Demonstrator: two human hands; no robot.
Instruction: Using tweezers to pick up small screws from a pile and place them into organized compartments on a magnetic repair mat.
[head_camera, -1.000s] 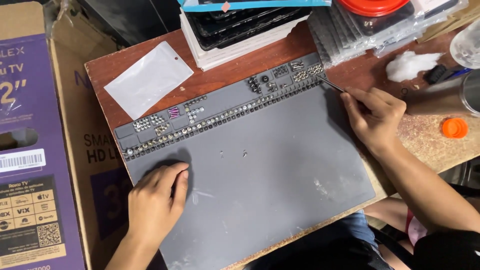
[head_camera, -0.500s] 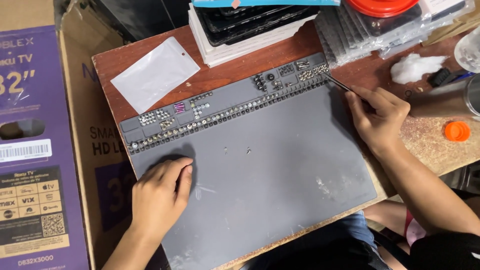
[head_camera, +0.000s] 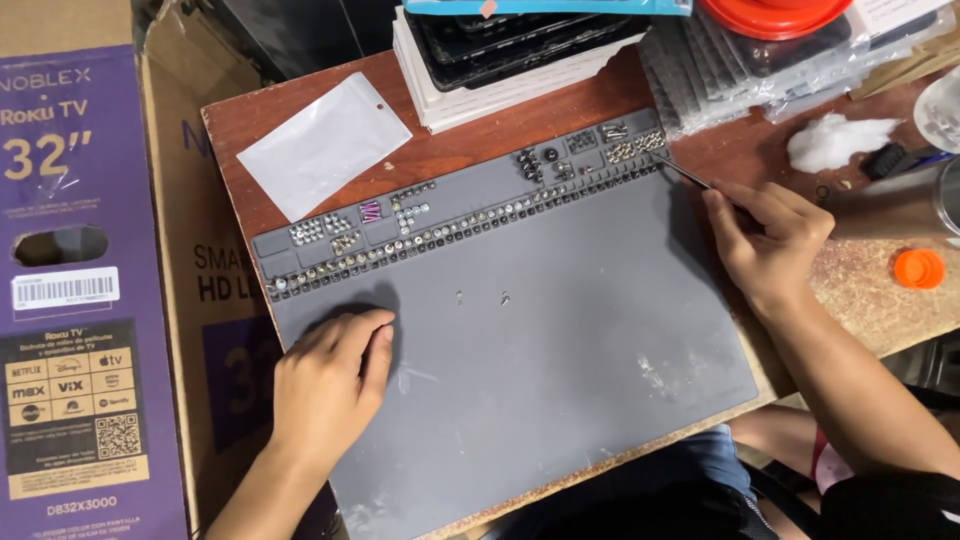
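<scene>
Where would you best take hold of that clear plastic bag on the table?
Pinch the clear plastic bag at its top right corner, by the small hang hole, coming from above. It lies flat on the wooden table, so only an edge or corner can likely be lifted.

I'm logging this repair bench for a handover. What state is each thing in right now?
Left hand: flat on the grey mat, holding nothing.
Right hand: pinching thin tweezers, tip at the mat's upper right compartments.
Small screws: sorted into the mat's top compartments.
Two loose screws: lying on the open mat.
Clear bag: lying flat, looks empty.
Orange cap: off, lying alone on the table.
</scene>
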